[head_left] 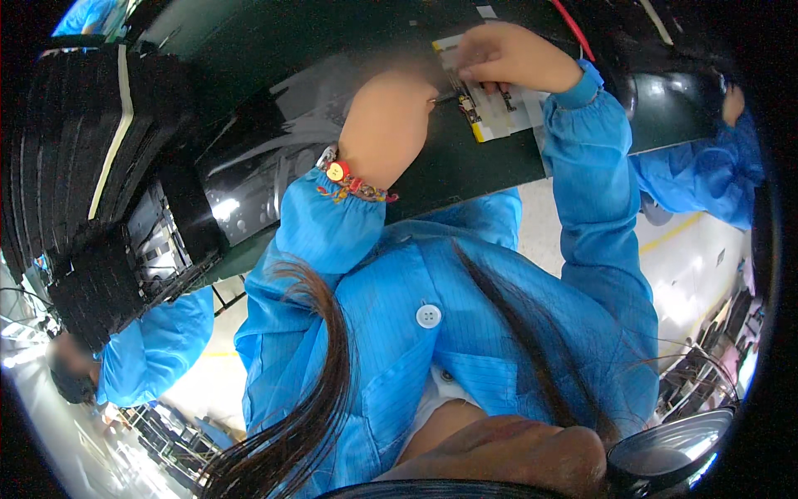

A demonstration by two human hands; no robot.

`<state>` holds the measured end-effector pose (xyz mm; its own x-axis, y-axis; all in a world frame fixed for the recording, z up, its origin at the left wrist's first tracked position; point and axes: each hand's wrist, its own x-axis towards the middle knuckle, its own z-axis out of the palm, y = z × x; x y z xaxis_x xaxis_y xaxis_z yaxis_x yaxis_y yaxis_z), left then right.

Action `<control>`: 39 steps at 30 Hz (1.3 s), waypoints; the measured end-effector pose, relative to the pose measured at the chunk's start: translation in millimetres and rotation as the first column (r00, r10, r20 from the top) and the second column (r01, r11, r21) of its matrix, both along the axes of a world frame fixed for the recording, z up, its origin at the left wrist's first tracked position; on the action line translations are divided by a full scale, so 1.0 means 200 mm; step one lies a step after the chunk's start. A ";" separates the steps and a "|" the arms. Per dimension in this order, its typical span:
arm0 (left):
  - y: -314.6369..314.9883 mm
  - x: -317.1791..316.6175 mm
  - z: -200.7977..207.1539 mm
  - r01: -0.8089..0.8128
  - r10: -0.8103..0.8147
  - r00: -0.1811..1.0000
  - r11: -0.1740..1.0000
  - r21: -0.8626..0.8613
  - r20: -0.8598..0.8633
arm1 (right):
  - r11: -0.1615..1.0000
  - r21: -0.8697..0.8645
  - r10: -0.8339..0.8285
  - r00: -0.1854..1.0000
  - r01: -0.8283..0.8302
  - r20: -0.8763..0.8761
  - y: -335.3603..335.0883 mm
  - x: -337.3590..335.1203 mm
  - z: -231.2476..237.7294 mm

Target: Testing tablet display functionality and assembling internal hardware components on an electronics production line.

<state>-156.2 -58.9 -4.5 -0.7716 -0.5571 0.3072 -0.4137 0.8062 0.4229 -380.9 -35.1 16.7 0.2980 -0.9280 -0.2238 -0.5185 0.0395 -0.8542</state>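
Note:
My left hand (391, 125) is closed on a thin metal tool (445, 98) whose tip points at a small flat device (486, 104) with a white back and a yellow strip. My right hand (507, 54) rests on top of that device, fingers pressing it against the dark green work surface (465, 162). A red and yellow braided band (349, 185) sits on my left wrist. Both arms are in blue sleeves.
Stacked black trays (91, 158) stand at the left, with a glossy black panel (249, 166) beside them. Another person in blue (154, 349) is at the lower left, and a third person's blue sleeve (706, 179) and hand (733, 104) are at the right.

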 end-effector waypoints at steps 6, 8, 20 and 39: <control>0.01 0.00 0.02 -0.016 0.016 1.000 1.000 0.013 0.002 | 0.996 -0.090 0.011 1.000 -0.012 -0.011 -0.01 -0.01 -0.05; 0.01 0.01 0.02 -0.007 0.007 1.000 1.000 0.005 -0.014 | 0.983 -0.176 0.045 0.997 -0.054 -0.057 -0.01 -0.02 -0.07; 0.00 0.00 -0.01 -0.015 0.015 1.000 1.000 0.006 0.004 | 0.984 -0.172 0.009 0.985 -0.039 -0.173 0.00 0.04 -0.01; 0.02 0.02 0.03 -0.003 0.004 1.000 0.999 -0.052 0.008 | 0.963 -0.264 0.009 0.981 -0.061 -0.192 -0.01 0.06 -0.06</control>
